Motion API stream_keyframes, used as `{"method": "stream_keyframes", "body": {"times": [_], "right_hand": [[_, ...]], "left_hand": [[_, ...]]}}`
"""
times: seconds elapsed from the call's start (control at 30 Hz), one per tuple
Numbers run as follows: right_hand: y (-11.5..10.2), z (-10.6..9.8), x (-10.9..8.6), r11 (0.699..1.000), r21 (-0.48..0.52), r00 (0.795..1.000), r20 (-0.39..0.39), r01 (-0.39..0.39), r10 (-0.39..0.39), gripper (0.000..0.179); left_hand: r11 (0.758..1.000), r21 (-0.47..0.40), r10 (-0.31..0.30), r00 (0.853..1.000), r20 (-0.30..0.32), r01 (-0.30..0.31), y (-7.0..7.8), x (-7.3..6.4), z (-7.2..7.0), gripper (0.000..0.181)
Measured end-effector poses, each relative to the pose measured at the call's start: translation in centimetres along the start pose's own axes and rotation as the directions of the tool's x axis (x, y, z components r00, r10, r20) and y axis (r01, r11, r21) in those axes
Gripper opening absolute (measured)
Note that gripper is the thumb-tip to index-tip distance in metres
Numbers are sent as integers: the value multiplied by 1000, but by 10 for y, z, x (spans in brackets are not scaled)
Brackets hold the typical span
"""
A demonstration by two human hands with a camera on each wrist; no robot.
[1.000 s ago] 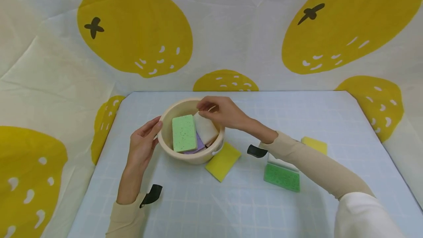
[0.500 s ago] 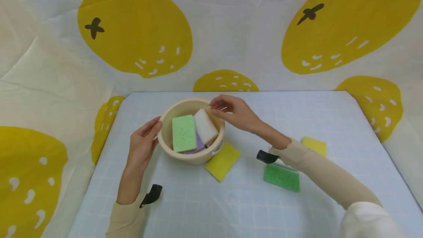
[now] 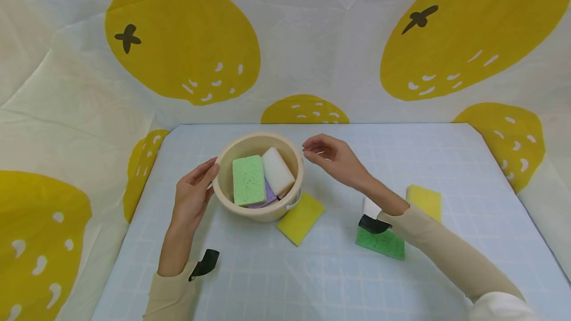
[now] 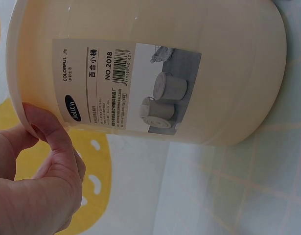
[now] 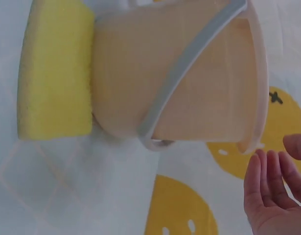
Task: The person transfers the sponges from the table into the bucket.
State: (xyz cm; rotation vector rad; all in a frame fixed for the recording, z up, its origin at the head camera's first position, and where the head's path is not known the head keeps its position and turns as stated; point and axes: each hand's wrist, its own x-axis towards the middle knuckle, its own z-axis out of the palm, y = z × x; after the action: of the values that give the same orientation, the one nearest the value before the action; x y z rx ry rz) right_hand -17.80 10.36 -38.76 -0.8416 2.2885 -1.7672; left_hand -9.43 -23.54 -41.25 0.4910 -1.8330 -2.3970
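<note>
A cream bucket (image 3: 258,214) stands on the table, its rim pinched on the left side by my left hand (image 3: 194,189). The left wrist view shows the thumb and fingers over that rim, above a printed label (image 4: 126,88). Inside the bucket lie a light green sponge (image 3: 248,181), a white sponge (image 3: 277,170) and part of a purple sponge (image 3: 269,194). My right hand (image 3: 336,158) hovers just right of the rim, fingers loosely bent, holding nothing. A grey handle (image 5: 182,68) hangs down the bucket's side in the right wrist view.
A yellow sponge (image 3: 301,218) lies against the bucket's front right. Further right are a green sponge (image 3: 380,241), a white piece (image 3: 370,208) partly behind the sleeve, and another yellow sponge (image 3: 424,199). Lemon-print cloth (image 3: 312,53) rises behind the table.
My right hand has moved from over the white sponge, across the rim, to outside the bucket on the right. The left hand and bucket have stayed in place.
</note>
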Motion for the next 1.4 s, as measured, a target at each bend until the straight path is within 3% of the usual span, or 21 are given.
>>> {"method": "stream_keyframes", "body": {"times": [0.53,1.13,1.4], "right_hand": [[38,1,-31,995,23,994,-45,-98,99,26],[68,21,-58,968,-117,975,-24,-224,223,40],[77,29,-72,960,-162,974,-32,-228,226,38]], "left_hand": [[1000,-2,-1,1000,-11,1,-1,1,1,56],[999,-34,14,1000,5,-14,-2,2,1,53],[1000,-31,0,1000,-3,0,-2,2,1,55]]}}
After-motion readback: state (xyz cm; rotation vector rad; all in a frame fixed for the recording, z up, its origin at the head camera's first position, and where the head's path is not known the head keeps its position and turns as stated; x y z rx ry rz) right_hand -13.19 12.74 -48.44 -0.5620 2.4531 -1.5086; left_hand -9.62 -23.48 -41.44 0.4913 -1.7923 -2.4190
